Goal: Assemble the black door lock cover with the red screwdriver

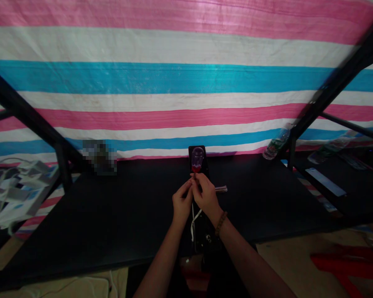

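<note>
Over the middle of the black table (136, 207), my left hand (182, 203) and my right hand (207, 194) meet fingertip to fingertip, both pinched closed. What lies between the fingers is too small and dark to name. Just beyond the fingertips is a see-through purple rounded object (198, 156) with a red part at its near end; whether my fingers grip it, I cannot tell. Beneath the hands lies a long flat black board (202, 236), partly covered by them. A white cord (192, 227) runs down along the board from between my wrists.
A small pinkish strip (221, 189) lies right of my right hand. A plastic bottle (272, 148) leans at the back right, near the black frame (293, 145). White cables and boxes (27, 190) sit far left. A pale flat panel (325, 182) lies on the right-hand table.
</note>
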A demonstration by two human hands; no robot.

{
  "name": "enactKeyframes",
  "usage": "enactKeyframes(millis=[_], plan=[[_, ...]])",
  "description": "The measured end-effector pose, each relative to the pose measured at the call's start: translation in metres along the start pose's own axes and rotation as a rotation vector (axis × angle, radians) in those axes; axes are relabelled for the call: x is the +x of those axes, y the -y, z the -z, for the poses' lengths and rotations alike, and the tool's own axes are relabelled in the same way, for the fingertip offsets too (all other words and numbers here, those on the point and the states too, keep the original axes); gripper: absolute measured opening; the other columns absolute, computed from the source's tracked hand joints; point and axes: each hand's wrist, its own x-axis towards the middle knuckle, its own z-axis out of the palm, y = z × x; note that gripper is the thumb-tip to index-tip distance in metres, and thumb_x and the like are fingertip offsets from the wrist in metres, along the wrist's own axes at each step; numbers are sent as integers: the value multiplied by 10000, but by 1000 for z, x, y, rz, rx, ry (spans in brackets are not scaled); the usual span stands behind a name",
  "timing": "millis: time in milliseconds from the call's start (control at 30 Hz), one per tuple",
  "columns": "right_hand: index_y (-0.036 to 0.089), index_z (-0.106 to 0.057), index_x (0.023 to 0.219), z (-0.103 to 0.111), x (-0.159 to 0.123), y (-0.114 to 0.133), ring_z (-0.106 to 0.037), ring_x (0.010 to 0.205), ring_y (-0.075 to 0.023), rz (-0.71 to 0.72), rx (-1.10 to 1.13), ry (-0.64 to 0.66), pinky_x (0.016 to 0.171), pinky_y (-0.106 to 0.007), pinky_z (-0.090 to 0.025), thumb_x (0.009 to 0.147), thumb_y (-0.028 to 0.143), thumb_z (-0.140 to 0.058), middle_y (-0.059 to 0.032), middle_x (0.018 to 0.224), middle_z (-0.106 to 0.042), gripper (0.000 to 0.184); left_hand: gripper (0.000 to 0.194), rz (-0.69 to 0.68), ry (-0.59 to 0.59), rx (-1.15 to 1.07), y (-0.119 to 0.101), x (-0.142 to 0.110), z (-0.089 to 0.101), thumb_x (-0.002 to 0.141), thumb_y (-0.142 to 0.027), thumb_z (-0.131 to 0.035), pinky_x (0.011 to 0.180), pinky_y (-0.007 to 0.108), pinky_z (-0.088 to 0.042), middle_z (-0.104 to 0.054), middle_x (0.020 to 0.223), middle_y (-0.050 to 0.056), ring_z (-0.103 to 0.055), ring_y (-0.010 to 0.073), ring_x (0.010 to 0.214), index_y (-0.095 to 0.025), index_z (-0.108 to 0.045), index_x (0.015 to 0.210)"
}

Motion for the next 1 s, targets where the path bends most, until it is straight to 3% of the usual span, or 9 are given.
enactKeyframes(millis=[233, 567, 800, 1000], plan=[[210, -636, 1026, -1, -2, -5, -691, 829, -186, -20, 36, -39, 770, -304, -561, 982, 238, -535, -55, 918, -705, 114, 337, -35, 23, 43, -4, 0, 0, 832, -394, -716, 1000, 448, -542, -775, 1127, 121, -722, 291, 1071, -157, -788, 1060], [218, -648, 1019, 2, -3, 0, -698, 887, -216, 73, -33, -17, 799, -334, -565, 988, 181, -464, -83, 942, -710, 191, 313, -33, -26, 70, 3, 0, 1, 800, -395, -728, 837, 357, -582, -793, 1037, 102, -743, 250, 902, -165, -794, 1003], [212, -620, 1122, 1, -2, 0, -715, 926, -212, 5, 16, 31, 834, -340, -571, 992, 169, -429, -91, 1004, -731, 235, 375, 15, -48, 72, 0, 0, 0, 761, -401, -764, 708, 301, -580, -799, 938, 93, -725, 207, 751, -150, -786, 1039], [223, -597, 1081, 1, -1, 0, -711, 900, -197, 2, 61, 9, 823, -327, -569, 988, 186, -477, -67, 968, -719, 156, 353, 20, -38, 63, -4, -1, 0, 773, -385, -747, 728, 312, -587, -799, 948, 99, -737, 221, 790, -146, -786, 1029]])
